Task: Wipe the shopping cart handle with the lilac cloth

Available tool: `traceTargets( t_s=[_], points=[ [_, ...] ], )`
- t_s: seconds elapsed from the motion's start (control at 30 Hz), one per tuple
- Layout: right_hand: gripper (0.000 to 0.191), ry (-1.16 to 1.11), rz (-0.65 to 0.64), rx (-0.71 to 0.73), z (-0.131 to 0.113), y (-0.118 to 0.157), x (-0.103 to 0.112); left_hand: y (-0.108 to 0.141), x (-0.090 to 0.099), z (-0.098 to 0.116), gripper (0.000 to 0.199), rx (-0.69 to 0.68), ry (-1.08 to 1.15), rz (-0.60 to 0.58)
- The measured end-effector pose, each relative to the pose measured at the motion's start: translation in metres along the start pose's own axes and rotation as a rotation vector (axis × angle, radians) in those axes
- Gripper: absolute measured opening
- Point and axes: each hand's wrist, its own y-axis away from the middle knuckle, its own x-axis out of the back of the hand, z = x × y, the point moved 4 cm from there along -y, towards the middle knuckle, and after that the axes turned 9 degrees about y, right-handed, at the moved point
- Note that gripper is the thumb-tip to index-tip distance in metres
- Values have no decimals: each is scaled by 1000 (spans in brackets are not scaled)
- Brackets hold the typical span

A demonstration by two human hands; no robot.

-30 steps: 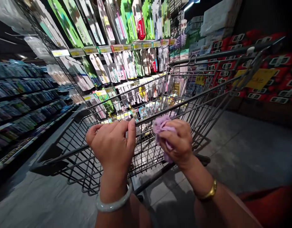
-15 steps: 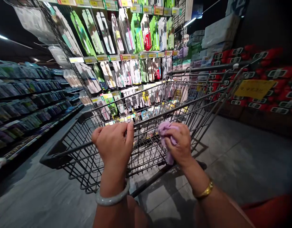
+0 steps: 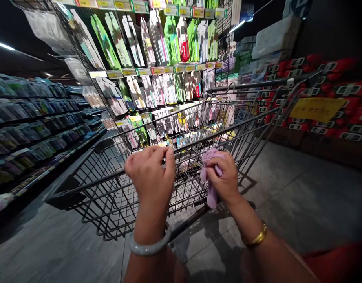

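The left hand clasps the rim of one cart, slanting up rightward. The right hand grips one lilac cloth, its long axis near vertical, tail downward.

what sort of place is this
Most likely a shop, perhaps a supermarket: a wire shopping cart stands in front, packaged goods hang in rows, and yellow labels that look like price tags run between them.

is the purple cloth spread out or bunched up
Bunched up: the purple cloth is crumpled in the right hand, with a part hanging below it.
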Motion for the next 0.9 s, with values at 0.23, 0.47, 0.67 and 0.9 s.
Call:
traceTargets(
  t_s=[0.23, 0.47, 0.67, 0.9],
  points=[
    [12, 38, 193, -141, 25, -8, 14, 4, -29, 28, 26, -79, 16, -93],
    [13, 15, 6, 34, -6, -5, 3, 3, -21, 18, 24, -99, 8, -94],
    [11, 29, 372, -237, 49, -22, 31, 4, -12, 13, 23, -92, 12, -56],
    [11, 13, 208, -108, 9, -6, 16, 5, -5, 6, 30, -59, -48, 38]
  ],
)
